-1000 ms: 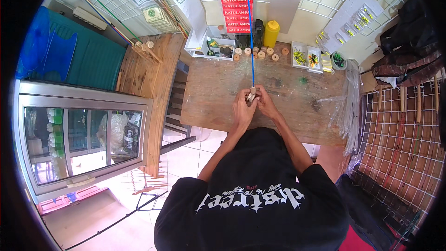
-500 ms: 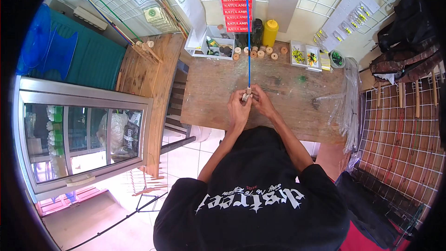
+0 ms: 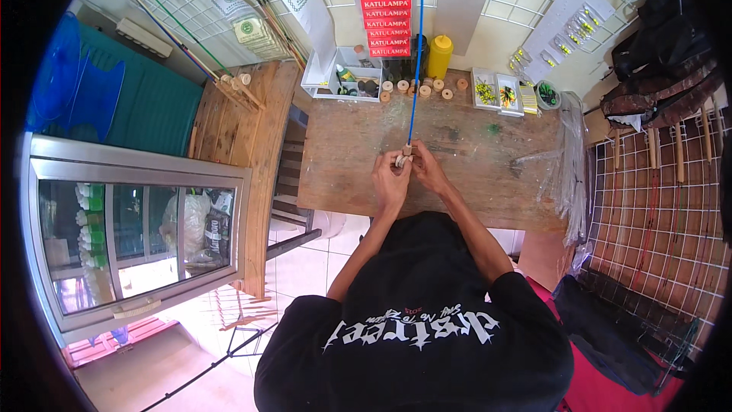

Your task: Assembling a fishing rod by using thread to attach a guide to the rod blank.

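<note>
Over the front part of the wooden table (image 3: pixel 351 137), both my hands are closed around the butt end of a thin blue fishing rod (image 3: pixel 413 107). The rod points away from me, leaning slightly right toward its tip. A small pale wooden spool (image 3: pixel 401 160) sits at its short brown handle (image 3: pixel 408 150). My left hand (image 3: pixel 390 180) has its fingers wrapped around the spool from the left. From the right, my right hand (image 3: pixel 429 171) pinches the rod's handle just beside it. The fingers partly cover the spool and the lower handle.
Several wooden spools (image 3: pixel 447 94) line the table's back, near a yellow squeeze bottle (image 3: pixel 439 58). White trays (image 3: pixel 310 85) stand at the back left, small boxes of lures (image 3: pixel 485 99) at the back right. Clear plastic sleeves (image 3: pixel 568 160) hang off the right edge. A glass-fronted cabinet (image 3: pixel 137 152) stands left.
The rod's upper part has swung to the right, so it leans more. Both hands stay at the handle and spool, with only slight finger movement. The whole view has shifted a little.
</note>
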Available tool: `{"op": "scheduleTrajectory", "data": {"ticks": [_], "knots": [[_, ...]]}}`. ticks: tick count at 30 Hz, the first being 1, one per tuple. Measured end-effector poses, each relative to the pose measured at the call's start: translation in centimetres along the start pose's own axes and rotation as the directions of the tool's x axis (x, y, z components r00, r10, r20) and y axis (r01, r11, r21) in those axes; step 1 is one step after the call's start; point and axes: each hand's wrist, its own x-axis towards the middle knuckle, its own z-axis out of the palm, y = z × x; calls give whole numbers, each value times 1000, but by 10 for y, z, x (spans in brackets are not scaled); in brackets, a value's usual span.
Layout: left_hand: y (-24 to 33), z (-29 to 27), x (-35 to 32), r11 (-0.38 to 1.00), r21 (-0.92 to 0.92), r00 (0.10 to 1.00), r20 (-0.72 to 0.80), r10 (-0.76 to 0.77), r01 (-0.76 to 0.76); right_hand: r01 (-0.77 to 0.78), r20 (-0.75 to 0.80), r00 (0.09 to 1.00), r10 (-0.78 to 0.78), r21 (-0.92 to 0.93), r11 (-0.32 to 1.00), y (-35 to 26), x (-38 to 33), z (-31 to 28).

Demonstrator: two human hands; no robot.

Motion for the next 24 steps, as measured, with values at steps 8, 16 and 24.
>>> {"op": "scheduleTrajectory", "data": {"ticks": [8,16,24], "knots": [[-8,-1,16,998,62,995,96,-18,12,-37,-41,999,34,-72,997,2,11,6],[-10,-19,32,993,100,973,227,43,-67,-122,-54,991,119,-55,991,0,18,9],[-21,-33,56,995,-100,931,363,20,17,-26,-97,995,30,44,999,8,27,22]]}}
